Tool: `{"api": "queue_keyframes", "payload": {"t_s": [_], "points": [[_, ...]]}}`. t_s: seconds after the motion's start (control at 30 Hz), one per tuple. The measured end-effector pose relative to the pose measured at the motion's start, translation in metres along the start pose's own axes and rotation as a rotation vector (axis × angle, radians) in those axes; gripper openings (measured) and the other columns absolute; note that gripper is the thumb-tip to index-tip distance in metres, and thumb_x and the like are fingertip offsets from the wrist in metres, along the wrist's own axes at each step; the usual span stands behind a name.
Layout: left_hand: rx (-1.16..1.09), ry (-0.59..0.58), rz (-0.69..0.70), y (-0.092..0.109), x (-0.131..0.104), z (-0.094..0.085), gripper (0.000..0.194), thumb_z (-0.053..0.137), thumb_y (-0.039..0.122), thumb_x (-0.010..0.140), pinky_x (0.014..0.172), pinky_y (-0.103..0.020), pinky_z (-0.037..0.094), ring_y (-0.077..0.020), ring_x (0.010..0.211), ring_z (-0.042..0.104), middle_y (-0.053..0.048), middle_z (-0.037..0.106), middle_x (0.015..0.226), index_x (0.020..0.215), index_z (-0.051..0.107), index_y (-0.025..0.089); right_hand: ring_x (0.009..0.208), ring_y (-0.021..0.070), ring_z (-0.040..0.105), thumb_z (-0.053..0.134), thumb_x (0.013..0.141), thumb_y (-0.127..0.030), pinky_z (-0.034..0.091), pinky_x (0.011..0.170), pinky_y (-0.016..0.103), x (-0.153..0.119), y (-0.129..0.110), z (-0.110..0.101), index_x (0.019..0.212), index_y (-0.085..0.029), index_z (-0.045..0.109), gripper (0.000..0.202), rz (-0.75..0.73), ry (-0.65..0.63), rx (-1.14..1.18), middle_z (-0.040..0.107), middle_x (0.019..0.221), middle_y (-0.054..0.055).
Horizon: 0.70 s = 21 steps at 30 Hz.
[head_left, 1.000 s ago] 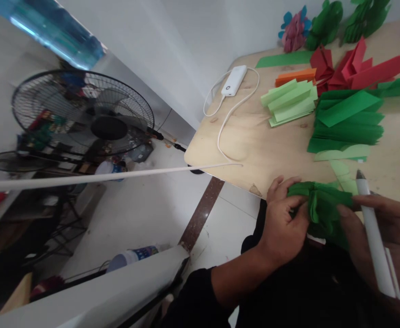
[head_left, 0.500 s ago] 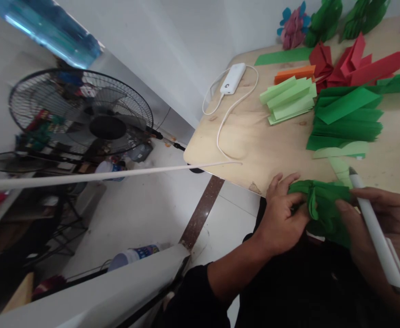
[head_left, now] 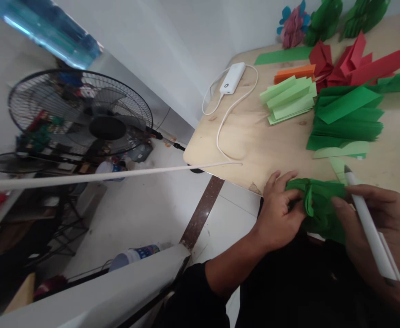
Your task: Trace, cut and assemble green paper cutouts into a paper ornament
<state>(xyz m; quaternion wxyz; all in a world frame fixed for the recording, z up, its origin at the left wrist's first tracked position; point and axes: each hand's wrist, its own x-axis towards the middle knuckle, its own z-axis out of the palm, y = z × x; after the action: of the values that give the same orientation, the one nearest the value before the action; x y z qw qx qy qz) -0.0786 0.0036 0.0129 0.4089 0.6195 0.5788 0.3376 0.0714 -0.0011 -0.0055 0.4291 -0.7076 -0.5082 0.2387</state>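
Note:
Folded, gathered dark green paper [head_left: 326, 205] is held up at the table's near edge, between both hands. My left hand [head_left: 280, 212] is closed on its left side, thumb and fingers pinching a fold. My right hand [head_left: 387, 223] is closed around a white pen [head_left: 368, 223] with a clip on its side and a dark tip pointing away from me. The right thumb and fingertips also touch the right side of the green paper. Just beyond the hands lie pale green paper cutouts [head_left: 341, 149] and a stack of folded green sheets [head_left: 348, 118].
The wooden table [head_left: 216, 141] also carries light green folded paper [head_left: 290, 100], orange paper [head_left: 295, 73], red folded paper [head_left: 353, 64], paper flowers [head_left: 292, 27] and a white power bank [head_left: 233, 78]. Its white cable [head_left: 145, 171] stretches leftward past the table edge. A fan [head_left: 83, 114] stands left.
Both hands, with the green paper and the pen, have shifted slightly left. The grips look the same, and the things on the table have stayed in place.

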Motion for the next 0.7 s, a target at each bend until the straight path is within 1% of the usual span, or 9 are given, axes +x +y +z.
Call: {"api": "queue_keyframes", "payload": {"t_s": [0.1,0.27,0.37,0.47,0.57,0.7], "points": [[-0.014,0.015,-0.029,-0.001,0.001,0.0,0.012,0.058,0.02,0.083,0.116,-0.048,0.022,-0.0236,0.136,0.035,-0.006,0.053,0.134,0.08,0.069,0.02,0.054,0.0121,0.055,0.07,0.065,-0.046,0.044,0.047,0.026,0.002,0.001,0.004,0.087,-0.024,0.063,0.032,-0.003,-0.011,0.023,0.061,0.068,-0.002],[-0.066,0.074,-0.089,-0.004,0.002,0.006,0.016,0.056,0.021,0.084,0.117,-0.05,0.021,-0.0235,0.137,0.032,-0.002,0.054,0.134,0.077,0.071,0.023,0.058,0.014,0.058,0.07,0.065,-0.046,0.047,0.052,0.029,0.003,0.003,0.011,0.088,-0.025,0.062,0.032,-0.011,-0.022,0.054,0.063,0.072,-0.001],[-0.076,0.107,-0.087,-0.005,0.002,0.009,0.016,0.056,0.023,0.085,0.117,-0.048,0.02,-0.0217,0.135,0.036,-0.003,0.055,0.132,0.079,0.071,0.022,0.059,0.0147,0.06,0.069,0.065,-0.046,0.049,0.053,0.029,0.003,0.003,0.013,0.088,-0.025,0.062,0.032,-0.001,-0.029,0.078,0.065,0.073,-0.001],[-0.08,0.126,-0.081,-0.006,0.002,0.01,0.016,0.056,0.025,0.086,0.116,-0.049,0.021,-0.0212,0.133,0.038,-0.004,0.056,0.13,0.079,0.07,0.022,0.06,0.0154,0.061,0.069,0.065,-0.046,0.049,0.053,0.029,0.004,0.004,0.015,0.089,-0.025,0.061,0.033,0.012,-0.043,0.091,0.066,0.075,0.0],[-0.073,0.138,-0.089,-0.007,0.002,0.009,0.016,0.056,0.023,0.085,0.115,-0.051,0.023,-0.0225,0.134,0.037,-0.003,0.057,0.13,0.077,0.07,0.022,0.06,0.0159,0.061,0.069,0.065,-0.047,0.049,0.054,0.03,0.004,0.005,0.015,0.088,-0.025,0.061,0.033,0.018,-0.045,0.071,0.066,0.074,0.0],[-0.045,0.134,-0.073,-0.008,0.003,0.008,0.015,0.057,0.02,0.084,0.114,-0.049,0.026,-0.0231,0.132,0.04,-0.004,0.058,0.128,0.076,0.069,0.021,0.059,0.0154,0.06,0.069,0.064,-0.047,0.048,0.053,0.03,0.005,0.007,0.016,0.085,-0.025,0.063,0.031,0.024,-0.028,0.027,0.065,0.072,-0.001]]}}
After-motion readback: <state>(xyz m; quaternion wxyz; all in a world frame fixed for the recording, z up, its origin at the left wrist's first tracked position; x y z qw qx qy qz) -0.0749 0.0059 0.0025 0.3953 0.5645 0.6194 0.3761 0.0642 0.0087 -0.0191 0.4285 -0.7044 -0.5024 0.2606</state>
